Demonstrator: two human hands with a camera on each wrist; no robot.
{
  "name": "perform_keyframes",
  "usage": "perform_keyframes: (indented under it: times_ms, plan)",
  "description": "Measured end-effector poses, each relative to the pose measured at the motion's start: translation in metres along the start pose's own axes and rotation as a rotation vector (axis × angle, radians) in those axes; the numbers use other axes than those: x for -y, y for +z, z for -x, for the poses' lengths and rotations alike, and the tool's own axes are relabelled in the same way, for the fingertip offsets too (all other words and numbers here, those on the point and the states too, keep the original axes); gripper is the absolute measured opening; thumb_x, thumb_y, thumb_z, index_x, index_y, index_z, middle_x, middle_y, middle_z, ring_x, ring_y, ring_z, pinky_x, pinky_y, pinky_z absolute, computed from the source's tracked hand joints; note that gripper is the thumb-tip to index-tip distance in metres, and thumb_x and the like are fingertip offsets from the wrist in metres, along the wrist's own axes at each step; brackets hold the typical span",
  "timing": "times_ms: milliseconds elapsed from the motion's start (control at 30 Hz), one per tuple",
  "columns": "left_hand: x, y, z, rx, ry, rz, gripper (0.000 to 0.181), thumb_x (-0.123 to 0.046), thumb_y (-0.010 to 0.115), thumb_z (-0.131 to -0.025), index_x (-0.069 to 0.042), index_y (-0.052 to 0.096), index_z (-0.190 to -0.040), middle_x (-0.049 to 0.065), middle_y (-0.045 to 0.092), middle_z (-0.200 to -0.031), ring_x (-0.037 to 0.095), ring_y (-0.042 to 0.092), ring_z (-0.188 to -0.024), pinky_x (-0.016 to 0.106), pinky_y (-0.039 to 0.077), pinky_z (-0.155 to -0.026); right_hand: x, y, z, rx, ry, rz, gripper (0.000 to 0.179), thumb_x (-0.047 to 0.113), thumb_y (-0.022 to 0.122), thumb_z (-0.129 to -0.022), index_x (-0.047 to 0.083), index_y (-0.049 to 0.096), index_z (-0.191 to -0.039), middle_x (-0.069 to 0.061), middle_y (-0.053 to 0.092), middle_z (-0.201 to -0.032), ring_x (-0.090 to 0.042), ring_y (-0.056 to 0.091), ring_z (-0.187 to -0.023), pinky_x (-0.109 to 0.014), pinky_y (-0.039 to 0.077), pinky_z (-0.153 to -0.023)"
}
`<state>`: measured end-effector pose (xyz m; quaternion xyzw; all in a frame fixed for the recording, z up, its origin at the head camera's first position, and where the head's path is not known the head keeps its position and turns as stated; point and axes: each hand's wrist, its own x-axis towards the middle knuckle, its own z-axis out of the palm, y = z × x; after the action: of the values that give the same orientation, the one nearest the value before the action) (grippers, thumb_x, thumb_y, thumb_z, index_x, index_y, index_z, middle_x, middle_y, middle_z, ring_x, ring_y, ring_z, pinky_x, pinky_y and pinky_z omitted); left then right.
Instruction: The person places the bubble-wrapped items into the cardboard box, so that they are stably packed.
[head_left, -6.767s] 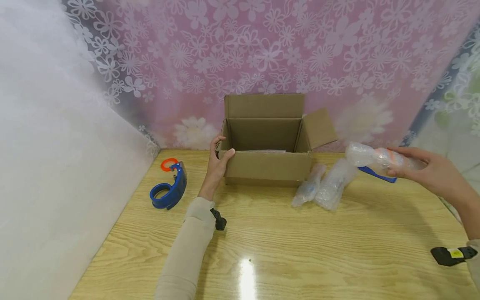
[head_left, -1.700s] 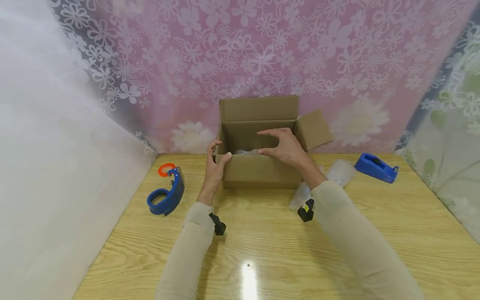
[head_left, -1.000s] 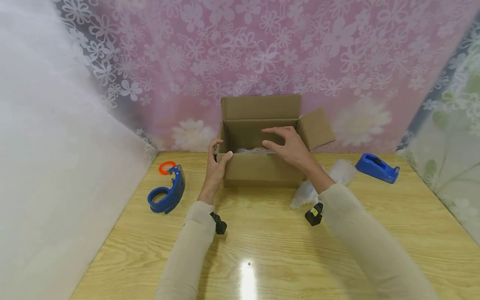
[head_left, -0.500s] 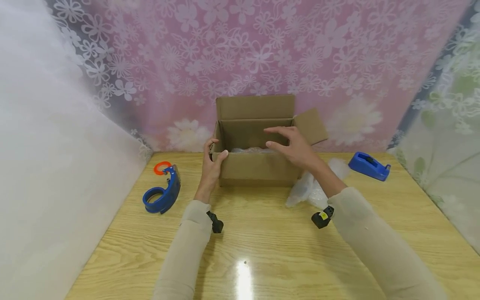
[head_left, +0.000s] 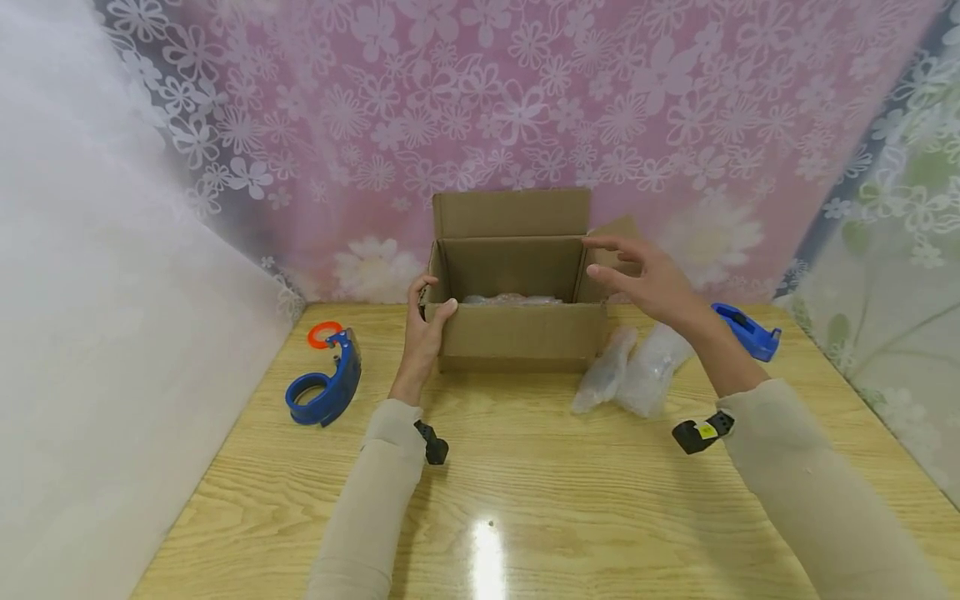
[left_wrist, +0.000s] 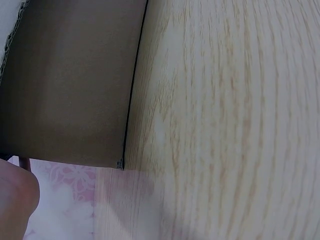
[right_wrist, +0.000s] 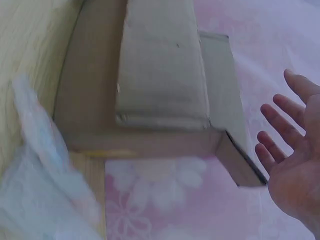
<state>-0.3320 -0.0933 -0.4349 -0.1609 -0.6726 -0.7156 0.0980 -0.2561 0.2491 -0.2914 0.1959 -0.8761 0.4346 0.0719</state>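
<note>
An open cardboard box [head_left: 525,333] stands at the back of the table, its back and right flaps up and out. My left hand [head_left: 427,333] grips its near left corner, thumb over the front wall; the left wrist view catches only part of that hand [left_wrist: 17,200]. Bubble-wrapped contents [head_left: 513,299] show low inside, mostly hidden by the front wall. Over the box's right edge, in front of the right flap, is my right hand [head_left: 652,279], fingers spread and holding nothing. Two bubble-wrapped bundles, a slim one [head_left: 606,372] and a wider one [head_left: 651,375], lie beside the box.
On the left lie a blue handheld tape dispenser [head_left: 333,387] and an orange ring [head_left: 324,336]. A blue desktop tape dispenser [head_left: 750,333] sits at the back right, partly behind my right forearm. A floral cloth [head_left: 517,108] hangs right behind the box.
Earlier my right hand held a bubble-wrapped bundle at the right; later it was over the box, empty. It has now moved right to the box's edge. My left hand keeps its grip.
</note>
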Motion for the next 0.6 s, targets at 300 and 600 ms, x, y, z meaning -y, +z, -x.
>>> perform_keyframes:
  times_ms: [300,600]
  plan:
    - [-0.023,0.004,0.011,-0.004,-0.004,0.001,0.051,-0.028,0.067,-0.1,-0.02,0.042,-0.145,0.0,0.016,-0.169,0.027,0.012,-0.157,0.064,0.016,-0.12,-0.02,-0.032,0.023,-0.093,0.038,0.005,0.052,0.029,0.063,-0.106,0.018,0.051,-0.154,-0.005,0.047,-0.158,-0.04,0.039,-0.143,-0.065,0.035,-0.107]
    - [-0.011,0.003,0.005,-0.016,0.003,-0.008,0.063,-0.026,0.067,-0.1,-0.007,0.036,-0.153,0.002,0.016,-0.17,0.028,0.011,-0.157,0.064,0.015,-0.12,-0.049,-0.041,0.041,-0.201,0.011,-0.022,0.062,0.022,0.059,-0.107,0.032,0.034,-0.163,-0.011,0.043,-0.158,-0.027,0.045,-0.134,-0.013,0.04,-0.096]
